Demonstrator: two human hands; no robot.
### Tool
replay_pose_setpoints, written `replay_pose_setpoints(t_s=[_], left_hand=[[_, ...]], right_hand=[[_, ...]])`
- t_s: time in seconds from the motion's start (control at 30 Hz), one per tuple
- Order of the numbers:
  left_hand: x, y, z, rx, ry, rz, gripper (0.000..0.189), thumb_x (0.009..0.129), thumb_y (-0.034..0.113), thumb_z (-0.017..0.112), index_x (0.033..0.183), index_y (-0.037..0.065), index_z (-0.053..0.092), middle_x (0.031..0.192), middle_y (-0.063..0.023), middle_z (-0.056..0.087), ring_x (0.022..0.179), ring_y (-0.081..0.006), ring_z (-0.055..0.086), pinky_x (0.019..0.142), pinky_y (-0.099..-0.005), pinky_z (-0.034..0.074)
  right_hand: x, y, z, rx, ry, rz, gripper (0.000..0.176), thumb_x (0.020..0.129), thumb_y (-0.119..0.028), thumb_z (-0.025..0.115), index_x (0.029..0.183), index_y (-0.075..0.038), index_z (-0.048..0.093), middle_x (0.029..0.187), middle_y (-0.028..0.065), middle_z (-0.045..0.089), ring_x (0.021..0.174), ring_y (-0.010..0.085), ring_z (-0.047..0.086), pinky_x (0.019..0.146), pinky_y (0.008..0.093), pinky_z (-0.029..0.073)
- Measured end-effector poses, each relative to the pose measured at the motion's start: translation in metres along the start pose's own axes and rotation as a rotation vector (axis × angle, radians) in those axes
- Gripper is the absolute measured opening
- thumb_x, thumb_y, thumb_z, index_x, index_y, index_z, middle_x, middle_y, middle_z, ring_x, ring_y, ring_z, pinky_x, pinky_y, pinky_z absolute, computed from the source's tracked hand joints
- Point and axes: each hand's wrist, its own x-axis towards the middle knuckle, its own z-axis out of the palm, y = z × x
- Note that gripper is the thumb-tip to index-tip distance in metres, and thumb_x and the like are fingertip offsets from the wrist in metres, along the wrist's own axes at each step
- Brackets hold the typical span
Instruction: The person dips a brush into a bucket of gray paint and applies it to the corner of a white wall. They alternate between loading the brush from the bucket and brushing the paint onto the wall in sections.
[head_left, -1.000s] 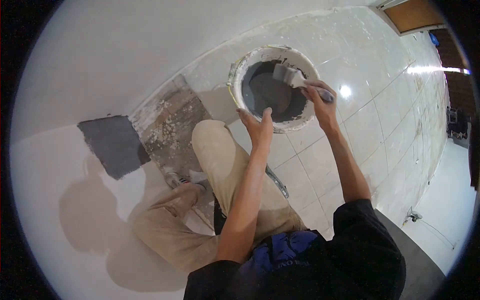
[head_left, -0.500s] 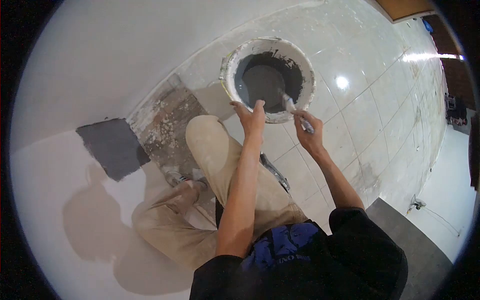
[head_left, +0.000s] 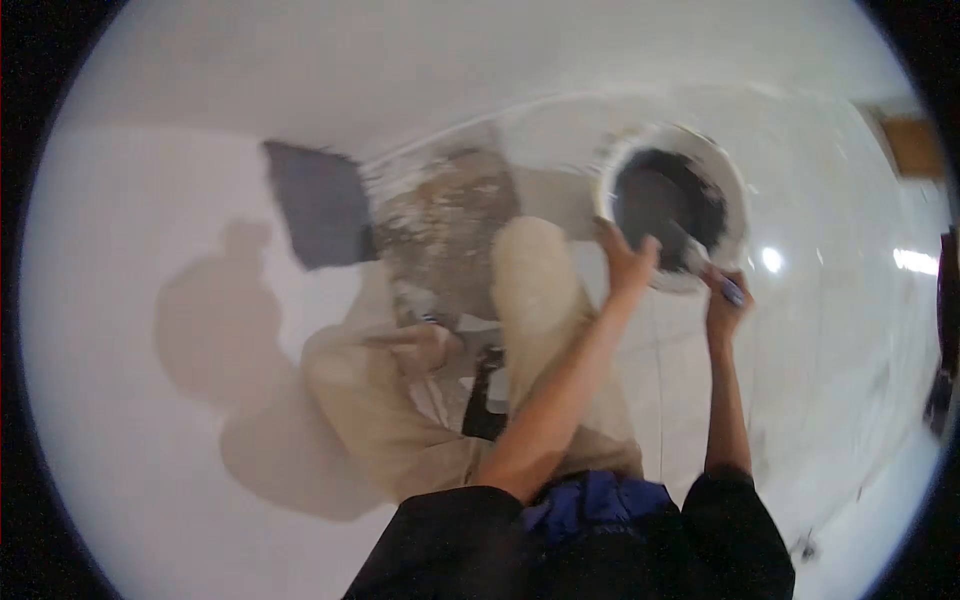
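Observation:
A white bucket [head_left: 738,205] stands on the tiled floor in the upper right of the head view, with dark grey, wet-looking material [head_left: 652,200] inside and smears up its inner wall. My left hand [head_left: 630,265] is closed on the bucket's near rim, its thumb over the edge. In my right hand [head_left: 727,312] is a paintbrush [head_left: 732,291], gripped by its handle at the near right rim. The brush head points into the bucket, and its tip is blurred near the grey material.
On the white wall to the left is a dark grey coated patch [head_left: 322,208]. Beside it lies a rough, untiled floor strip [head_left: 450,225] with pale debris. My bent knee [head_left: 530,250] is between that strip and the bucket. Pale glossy tiles [head_left: 800,340] extend to the right.
My view has turned left, so the bucket, both hands and the wall patch appear farther right. My left hand still holds the rim and my right hand still holds the paintbrush.

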Motion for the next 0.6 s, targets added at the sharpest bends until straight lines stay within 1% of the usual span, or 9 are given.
replay_pose_setpoints(t_s=[0.03, 0.1, 0.13, 0.2, 0.3, 0.4, 0.43, 0.53, 0.6], left_hand=[[0.007, -0.012, 0.004, -0.036, -0.069, -0.044, 0.102, 0.076, 0.029, 0.064, 0.145, -0.010, -0.001, 0.149, -0.0364, 0.003, 0.141, -0.0455, 0.002, 0.117, -0.0437, 0.007], [0.002, -0.009, 0.010, 0.016, 0.061, 0.038, 0.104, 0.076, 0.027, 0.064, 0.144, -0.009, -0.006, 0.147, -0.0395, 0.006, 0.140, -0.0487, 0.008, 0.116, -0.0452, 0.010], [0.002, -0.005, 0.008, 0.033, 0.052, -0.007, 0.104, 0.077, 0.027, 0.064, 0.145, -0.008, -0.007, 0.146, -0.0403, 0.007, 0.139, -0.0497, 0.009, 0.116, -0.0453, 0.012], [0.000, -0.008, 0.010, -0.014, 0.059, 0.024, 0.103, 0.078, 0.027, 0.063, 0.145, -0.007, -0.008, 0.146, -0.0404, 0.007, 0.138, -0.0501, 0.011, 0.116, -0.0448, 0.013], [-0.001, -0.007, 0.008, 0.010, 0.043, 0.000, 0.103, 0.078, 0.029, 0.063, 0.145, -0.006, -0.007, 0.148, -0.0375, 0.007, 0.139, -0.0472, 0.013, 0.116, -0.0432, 0.016], [0.001, -0.007, 0.006, 0.039, 0.032, -0.024, 0.104, 0.079, 0.032, 0.062, 0.146, -0.004, -0.008, 0.149, -0.0349, 0.008, 0.140, -0.0439, 0.014, 0.115, -0.0422, 0.019], [0.000, -0.006, 0.006, 0.048, 0.038, -0.020, 0.104, 0.079, 0.033, 0.063, 0.146, -0.003, -0.008, 0.149, -0.0346, 0.008, 0.140, -0.0435, 0.014, 0.115, -0.0421, 0.019], [0.000, -0.003, 0.004, 0.022, 0.022, -0.053, 0.105, 0.079, 0.035, 0.063, 0.147, -0.001, -0.009, 0.149, -0.0351, 0.009, 0.140, -0.0443, 0.015, 0.115, -0.0419, 0.020], [-0.001, 0.003, 0.002, -0.013, -0.005, -0.087, 0.105, 0.079, 0.033, 0.062, 0.147, -0.002, -0.010, 0.150, -0.0344, 0.007, 0.141, -0.0442, 0.012, 0.115, -0.0418, 0.017]], right_hand=[[0.003, -0.020, 0.009, 0.090, 0.061, 0.018, 0.010, 0.087, -0.005, 0.065, 0.080, 0.001, 0.061, 0.079, 0.0062, 0.064, 0.071, 0.0116, 0.059, 0.070, 0.0253, 0.051], [0.006, -0.037, 0.016, 0.015, 0.032, 0.049, 0.010, 0.087, -0.007, 0.067, 0.083, 0.002, 0.063, 0.082, 0.0052, 0.064, 0.080, 0.0105, 0.059, 0.075, 0.0268, 0.050], [0.007, -0.038, 0.019, -0.046, 0.037, -0.008, 0.012, 0.084, -0.009, 0.070, 0.090, 0.001, 0.067, 0.095, 0.0084, 0.068, 0.091, 0.0152, 0.061, 0.078, 0.0299, 0.049], [0.014, -0.033, 0.020, -0.185, -0.054, -0.258, 0.013, 0.081, -0.005, 0.071, 0.092, 0.001, 0.066, 0.105, 0.0138, 0.067, 0.100, 0.0209, 0.062, 0.082, 0.0347, 0.050], [0.021, -0.045, 0.019, -0.330, -0.240, -0.521, 0.013, 0.080, 0.000, 0.069, 0.093, -0.001, 0.067, 0.109, 0.0171, 0.066, 0.104, 0.0262, 0.063, 0.085, 0.0380, 0.050], [0.022, -0.057, 0.014, -0.312, -0.381, -0.434, 0.012, 0.080, 0.006, 0.064, 0.090, -0.001, 0.066, 0.110, 0.0194, 0.066, 0.105, 0.0263, 0.063, 0.089, 0.0363, 0.048], [0.022, -0.063, 0.011, -0.248, -0.407, -0.331, 0.011, 0.080, 0.008, 0.061, 0.088, 0.000, 0.065, 0.111, 0.0194, 0.066, 0.102, 0.0262, 0.065, 0.085, 0.0358, 0.049], [0.020, -0.061, 0.007, -0.229, -0.242, -0.571, 0.010, 0.081, 0.009, 0.059, 0.086, 0.000, 0.063, 0.099, 0.0153, 0.069, 0.090, 0.0201, 0.065, 0.080, 0.0329, 0.049], [0.013, -0.042, 0.003, -0.195, -0.186, -0.442, 0.010, 0.081, 0.009, 0.057, 0.084, 0.001, 0.062, 0.090, 0.0114, 0.067, 0.084, 0.0163, 0.062, 0.078, 0.0311, 0.048]])
